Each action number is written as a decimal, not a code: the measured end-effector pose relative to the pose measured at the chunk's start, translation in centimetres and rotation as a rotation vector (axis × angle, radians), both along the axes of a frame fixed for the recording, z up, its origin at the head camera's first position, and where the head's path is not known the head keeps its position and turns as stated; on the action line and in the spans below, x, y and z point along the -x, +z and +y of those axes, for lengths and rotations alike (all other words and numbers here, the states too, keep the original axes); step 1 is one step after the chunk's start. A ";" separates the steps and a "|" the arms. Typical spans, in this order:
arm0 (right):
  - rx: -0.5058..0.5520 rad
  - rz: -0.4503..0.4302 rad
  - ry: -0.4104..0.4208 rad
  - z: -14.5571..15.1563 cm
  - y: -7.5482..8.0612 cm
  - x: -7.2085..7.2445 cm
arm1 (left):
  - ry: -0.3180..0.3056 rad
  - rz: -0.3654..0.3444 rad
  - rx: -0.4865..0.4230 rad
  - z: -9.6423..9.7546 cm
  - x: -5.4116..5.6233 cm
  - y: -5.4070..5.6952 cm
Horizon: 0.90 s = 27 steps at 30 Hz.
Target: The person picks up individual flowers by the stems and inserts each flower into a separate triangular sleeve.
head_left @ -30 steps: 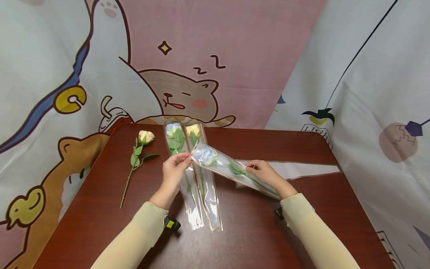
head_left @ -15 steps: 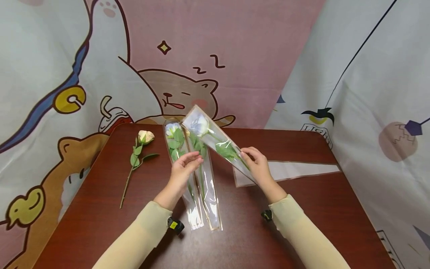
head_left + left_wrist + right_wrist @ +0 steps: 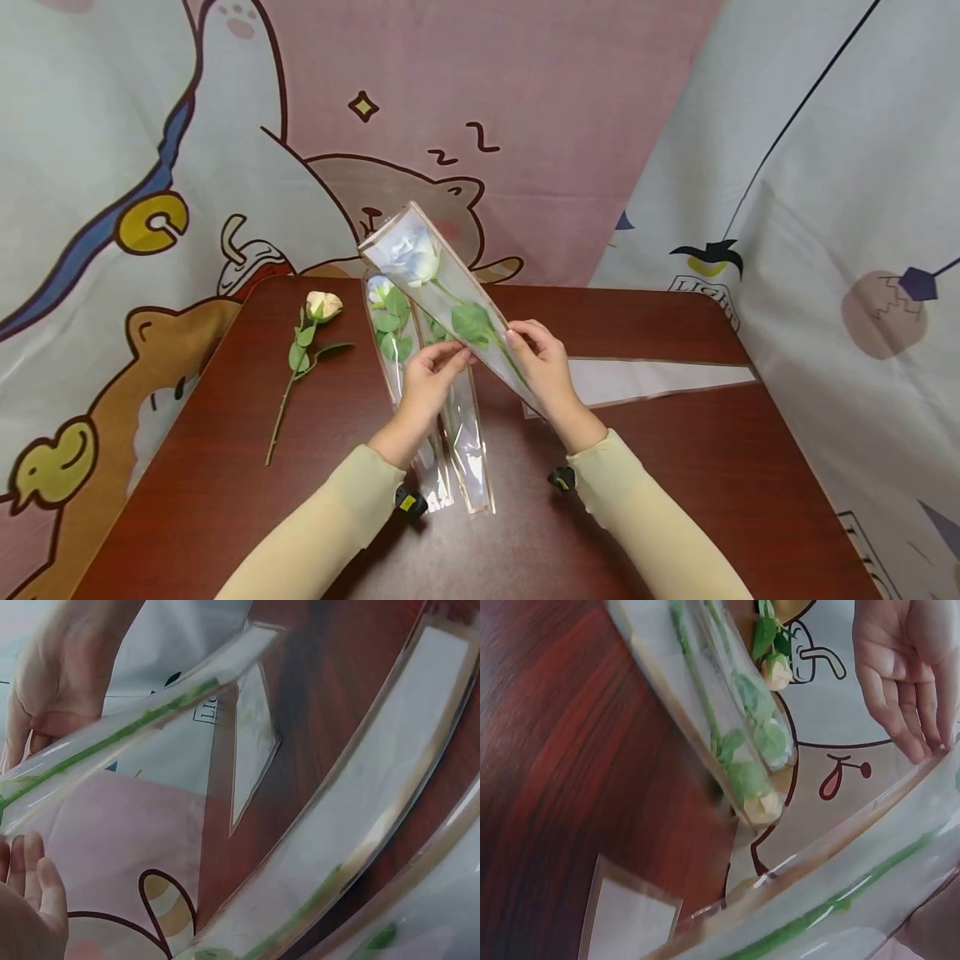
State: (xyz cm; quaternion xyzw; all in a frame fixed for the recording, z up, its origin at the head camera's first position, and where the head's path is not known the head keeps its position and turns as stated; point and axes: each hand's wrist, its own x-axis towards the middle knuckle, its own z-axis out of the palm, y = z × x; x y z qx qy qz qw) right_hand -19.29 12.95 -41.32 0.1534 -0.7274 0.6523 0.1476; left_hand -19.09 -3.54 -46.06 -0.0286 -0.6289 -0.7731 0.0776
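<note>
A blue-white rose in a clear sleeve with gold-brown edging is held up at a slant over the table, bloom end to the upper left. My right hand grips the sleeve's right edge around the lower stem. Thumb and fingertips of my left hand pinch its lower left edge, as the right wrist view also shows. Beneath it lie two more sleeved roses. The blue one is partly covered by the held sleeve; the yellow one has its bloom hidden in the head view.
A loose cream rose with leaves lies at the left of the dark red-brown table. To the right lies a flat tapered sleeve with white backing. A cartoon-print cloth hangs behind the table.
The held rose has swung more upright and moved left, bloom end rising. My left hand let go of its top corner and now pinches its lower edge. The right hand moved left.
</note>
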 end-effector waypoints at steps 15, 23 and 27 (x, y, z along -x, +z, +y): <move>-0.112 0.039 -0.092 -0.4 1.0 0.0 | 0.095 0.052 0.018 -1.8 0.7 4.3; -0.116 -0.190 -0.124 -0.2 0.2 0.6 | 0.100 -0.103 0.099 -1.3 2.9 1.7; -0.140 -0.316 -0.122 -0.1 -0.7 1.0 | 0.091 -0.180 0.146 -0.9 3.0 1.2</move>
